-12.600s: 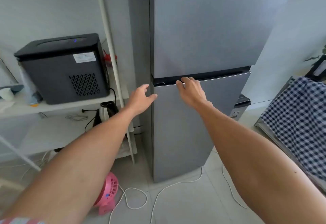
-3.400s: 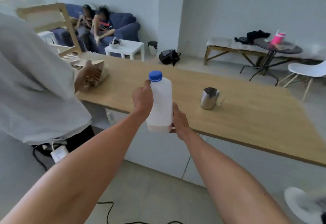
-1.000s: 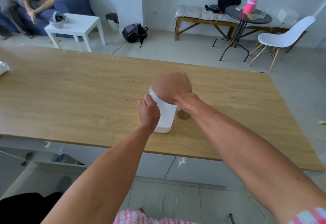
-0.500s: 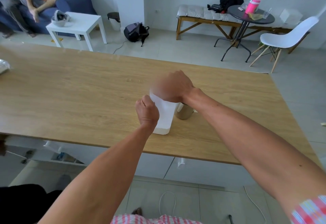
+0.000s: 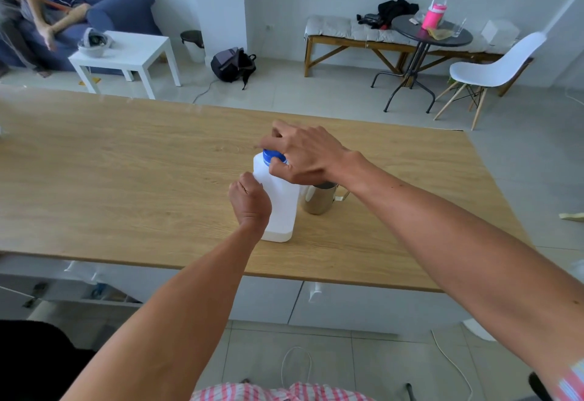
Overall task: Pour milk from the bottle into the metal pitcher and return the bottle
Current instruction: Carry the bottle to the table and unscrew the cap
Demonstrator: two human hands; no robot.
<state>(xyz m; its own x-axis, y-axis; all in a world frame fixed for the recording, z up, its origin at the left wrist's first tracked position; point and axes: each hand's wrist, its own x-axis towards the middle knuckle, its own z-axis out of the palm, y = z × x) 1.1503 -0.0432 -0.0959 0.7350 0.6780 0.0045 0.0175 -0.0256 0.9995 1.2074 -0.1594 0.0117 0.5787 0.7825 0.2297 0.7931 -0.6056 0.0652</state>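
A white plastic milk bottle (image 5: pixel 281 204) stands upright on the wooden table (image 5: pixel 126 179), near its front edge. My left hand (image 5: pixel 251 200) grips the bottle's left side. From above, my right hand (image 5: pixel 303 154) pinches its blue cap (image 5: pixel 272 155) with curled fingers. Just to the right of the bottle is the metal pitcher (image 5: pixel 317 200), upright, handle pointing right; my right wrist hides its rim and inside.
Beyond the table lie a white side table (image 5: pixel 126 49), a dark backpack (image 5: pixel 234 64) on the floor, a bench (image 5: pixel 347 34), a round black table (image 5: pixel 433 34) and a white chair (image 5: pixel 493 68). People sit on a blue sofa (image 5: pixel 120 5) at far left.
My right hand has turned on the cap, which now shows blue under the fingers. The bottle and my left hand stay in place on the table.
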